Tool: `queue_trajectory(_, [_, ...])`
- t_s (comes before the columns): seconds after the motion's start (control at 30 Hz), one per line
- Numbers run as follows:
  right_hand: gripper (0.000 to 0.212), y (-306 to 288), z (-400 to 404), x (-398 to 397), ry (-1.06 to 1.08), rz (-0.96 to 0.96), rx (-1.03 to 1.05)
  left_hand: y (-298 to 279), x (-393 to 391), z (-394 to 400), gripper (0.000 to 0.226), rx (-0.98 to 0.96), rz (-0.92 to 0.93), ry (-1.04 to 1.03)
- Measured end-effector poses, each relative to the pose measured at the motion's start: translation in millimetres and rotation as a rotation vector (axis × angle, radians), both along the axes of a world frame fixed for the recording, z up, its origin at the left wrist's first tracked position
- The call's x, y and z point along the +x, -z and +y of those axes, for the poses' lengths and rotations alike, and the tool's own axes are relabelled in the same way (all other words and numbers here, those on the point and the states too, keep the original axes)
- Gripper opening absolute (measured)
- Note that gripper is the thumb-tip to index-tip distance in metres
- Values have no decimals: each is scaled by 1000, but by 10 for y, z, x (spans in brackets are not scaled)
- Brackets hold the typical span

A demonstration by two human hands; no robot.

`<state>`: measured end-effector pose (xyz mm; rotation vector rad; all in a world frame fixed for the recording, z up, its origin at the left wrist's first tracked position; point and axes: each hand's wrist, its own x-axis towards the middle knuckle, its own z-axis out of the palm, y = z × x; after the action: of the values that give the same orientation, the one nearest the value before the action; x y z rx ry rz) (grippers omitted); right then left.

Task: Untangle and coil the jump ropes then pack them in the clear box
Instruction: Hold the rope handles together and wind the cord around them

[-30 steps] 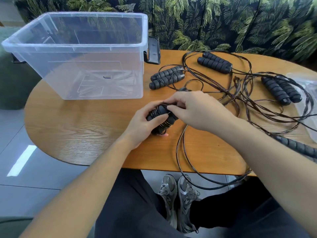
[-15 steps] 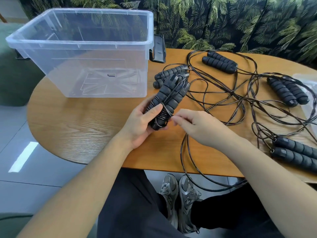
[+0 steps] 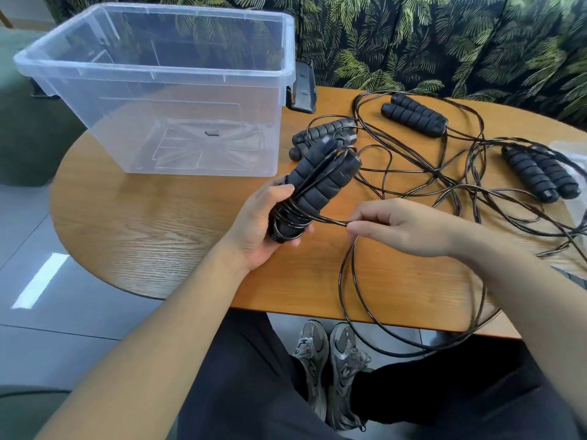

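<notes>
My left hand [image 3: 254, 223] grips a pair of black ribbed jump rope handles [image 3: 320, 182], held tilted above the table with several turns of thin black cord around their lower end. My right hand [image 3: 397, 225] pinches that cord [image 3: 332, 221] just right of the handles. From there the cord drops in a long loop [image 3: 346, 309] over the table's front edge. The clear box [image 3: 165, 74] stands empty at the back left. Three more handle pairs [image 3: 320, 134] [image 3: 414, 112] [image 3: 540, 174] lie among tangled cords [image 3: 444, 182].
The round wooden table [image 3: 152, 223] carries everything. A black clip part [image 3: 303, 87] sits beside the box's right wall. Clear plastic packaging [image 3: 571, 154] lies at the far right edge. A leaf-patterned sofa runs behind, and my shoes [image 3: 330, 360] show below the table.
My left hand has lifted and tilted the handles up off the table. My right hand moved off the handles to the right, drawing the cord out taut beside them.
</notes>
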<state>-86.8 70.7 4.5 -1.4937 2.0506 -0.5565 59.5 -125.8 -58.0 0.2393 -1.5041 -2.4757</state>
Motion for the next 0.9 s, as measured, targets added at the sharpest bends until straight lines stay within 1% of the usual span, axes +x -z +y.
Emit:
queue_trajectory(0.07, [39,-74,23,-82,30,32,29,-8,4,-8,53,3,7,30])
queue_trajectory(0.13, [45,-148,8,-155,78,113,76,-15,8,-7,48,-14,5,71])
queue_trajectory(0.2, [59,-183,-54,-226,148,245,146,-22,13,-1,42,-23,0,101])
queue_trajectory(0.23, [67,-199,-93,-244,189,275,182,-24,15,4,37,-30,-1,120])
queue_trajectory(0.27, [71,-200,-130,-281,219,259,208,-20,16,7,32,-42,-4,135])
queue_trajectory(0.3, [67,-193,-169,-320,231,213,215,-19,16,12,27,-57,-13,146])
queue_trajectory(0.37, [39,-184,-240,-367,233,90,205,-8,8,19,19,-90,-43,164])
queue_trajectory(0.4, [26,-192,-268,-380,244,28,189,-5,2,24,19,-105,-58,167])
queue_trajectory(0.43, [17,-195,-287,-389,261,-26,174,-5,-4,30,22,-119,-71,170])
queue_trajectory(0.5, [9,-195,-329,-403,294,-100,166,-9,-8,38,28,-158,-89,185])
queue_trajectory(0.57, [10,-215,-393,-416,308,-140,171,-27,1,44,28,-192,-90,203])
queue_trajectory(0.63, [11,-252,-444,-448,288,-230,202,-53,13,57,23,-228,-89,209])
queue_trajectory(0.7, [23,-302,-472,-449,269,-287,281,-84,18,85,22,-293,-89,219])
queue_trajectory(0.77, [29,-334,-499,-438,273,-261,333,-108,17,121,22,-359,-99,225])
queue_trajectory(0.83, [31,-374,-547,-388,291,-230,322,-115,16,141,21,-421,-120,225])
queue_trajectory(0.9, [38,-444,-600,-259,290,-174,308,-123,13,144,20,-485,-147,234])
